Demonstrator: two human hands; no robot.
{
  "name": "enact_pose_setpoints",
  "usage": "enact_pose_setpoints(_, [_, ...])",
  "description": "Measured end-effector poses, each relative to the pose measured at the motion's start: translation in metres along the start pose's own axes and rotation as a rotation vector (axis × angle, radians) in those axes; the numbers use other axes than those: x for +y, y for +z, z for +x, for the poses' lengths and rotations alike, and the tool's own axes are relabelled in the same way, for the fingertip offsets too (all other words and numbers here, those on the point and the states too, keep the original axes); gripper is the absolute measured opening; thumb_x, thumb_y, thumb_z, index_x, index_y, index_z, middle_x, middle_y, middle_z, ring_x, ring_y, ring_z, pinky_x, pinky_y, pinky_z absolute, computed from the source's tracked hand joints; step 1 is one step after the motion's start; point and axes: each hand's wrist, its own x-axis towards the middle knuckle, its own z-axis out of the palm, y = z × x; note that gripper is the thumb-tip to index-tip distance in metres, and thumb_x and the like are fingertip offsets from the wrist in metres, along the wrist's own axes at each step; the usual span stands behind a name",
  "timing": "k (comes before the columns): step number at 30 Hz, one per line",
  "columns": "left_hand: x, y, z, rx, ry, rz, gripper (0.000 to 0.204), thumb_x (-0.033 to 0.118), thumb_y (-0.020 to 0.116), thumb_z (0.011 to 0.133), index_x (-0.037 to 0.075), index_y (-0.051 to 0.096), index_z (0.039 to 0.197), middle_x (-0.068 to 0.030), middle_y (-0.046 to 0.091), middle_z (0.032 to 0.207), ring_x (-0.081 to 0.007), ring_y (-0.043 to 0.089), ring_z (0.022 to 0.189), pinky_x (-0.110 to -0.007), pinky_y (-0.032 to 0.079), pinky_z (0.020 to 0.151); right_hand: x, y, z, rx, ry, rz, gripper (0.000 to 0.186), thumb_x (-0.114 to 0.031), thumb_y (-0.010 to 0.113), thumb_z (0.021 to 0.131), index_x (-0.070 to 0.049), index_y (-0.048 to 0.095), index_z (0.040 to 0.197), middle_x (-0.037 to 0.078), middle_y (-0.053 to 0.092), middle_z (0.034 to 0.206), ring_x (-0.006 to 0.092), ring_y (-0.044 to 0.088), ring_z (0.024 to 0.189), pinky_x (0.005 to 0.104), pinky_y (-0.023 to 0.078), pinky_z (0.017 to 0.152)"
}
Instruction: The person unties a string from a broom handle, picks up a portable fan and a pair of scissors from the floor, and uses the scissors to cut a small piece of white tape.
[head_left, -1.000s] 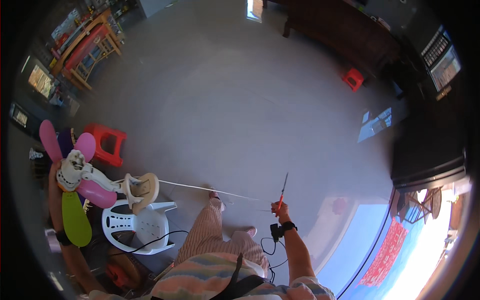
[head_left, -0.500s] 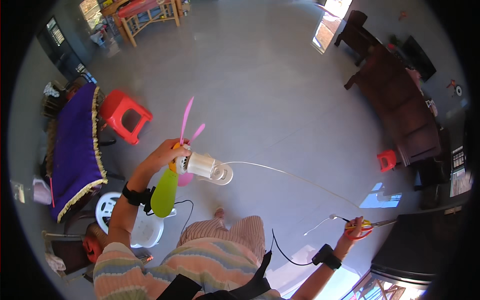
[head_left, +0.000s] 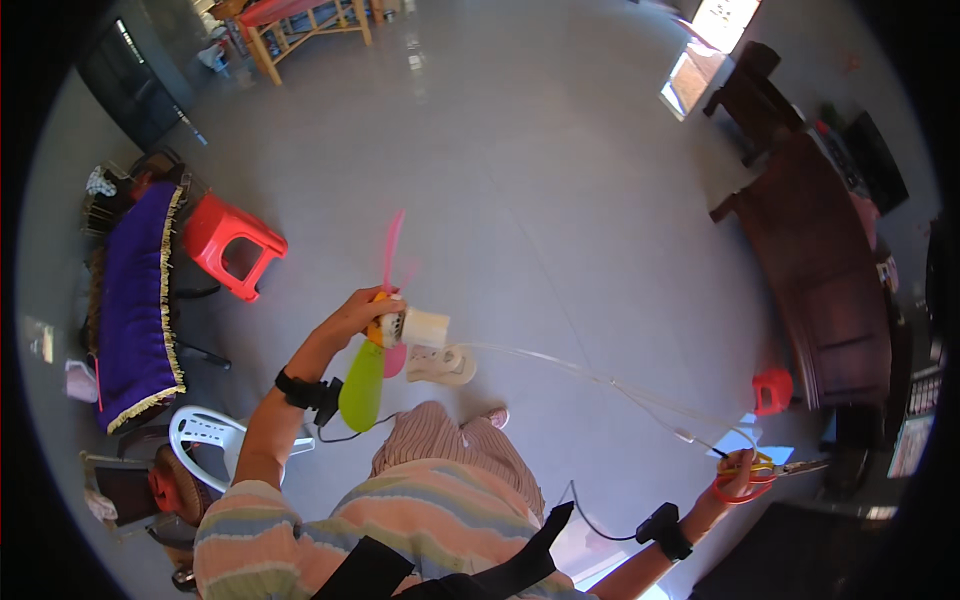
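Note:
My left hand grips a small fan by its hub, fingers wrapped around the yellow and white part behind the blades. A green blade points down and a pink blade points up. To the right of the hub sits the white motor housing, with a white base piece just below it. A thin pale cord runs from the fan toward my right hand. That hand is closed around scissors with red and yellow handles, blades pointing right. Beside its fingers is a dark cord end.
On the left stand a purple-covered table, a red stool and a white plastic chair. Dark wooden furniture lines the right side, with a small red stool near it. Grey floor stretches ahead.
My right hand has moved outward to the right with the scissors, and the cord follows. The fan has shifted slightly right, and its white base piece sits lower against the housing.

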Motion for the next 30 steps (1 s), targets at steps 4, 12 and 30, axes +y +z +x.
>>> enact_pose_setpoints(4, [0.041, 0.025, 0.039, 0.018, -0.072, -0.064, 0.057, 0.047, 0.051, 0.075, 0.008, 0.045, 0.116, -0.0033, 0.055, 0.088, -0.0121, 0.056, 0.078, -0.027, 0.045, 0.064, 0.012, 0.06, 0.058, -0.104, 0.074, 0.072, 0.022, -0.018, 0.049, 0.08, -0.007, 0.04, 0.063, 0.002, 0.036, 0.057, 0.0084, 0.035, 0.052, 0.0218, 0.03, 0.051])
enact_pose_setpoints(12, [0.115, 0.047, 0.178, 0.071, -0.134, -0.121, 0.058, 0.052, 0.049, 0.074, 0.01, 0.042, 0.113, -0.0081, 0.052, 0.091, -0.0175, 0.055, 0.079, -0.032, 0.044, 0.066, 0.044, 0.208, 0.156, -0.159, 0.104, 0.132, 0.015, -0.018, 0.054, 0.077, -0.008, 0.043, 0.08, 0.0, 0.039, 0.059, 0.0099, 0.041, 0.058, 0.0251, 0.036, 0.061])
enact_pose_setpoints(30, [0.288, 0.076, 0.538, -0.027, -0.215, -0.363, 0.038, 0.042, 0.046, 0.076, 0.007, 0.056, 0.085, -0.0083, 0.059, 0.076, -0.0185, 0.06, 0.066, -0.032, 0.05, 0.056, 0.082, 0.369, 0.41, 0.08, -0.004, 0.031, 0.01, -0.006, 0.052, 0.073, -0.005, 0.043, 0.069, 0.004, 0.041, 0.053, 0.0092, 0.037, 0.043, 0.02, 0.031, 0.041])
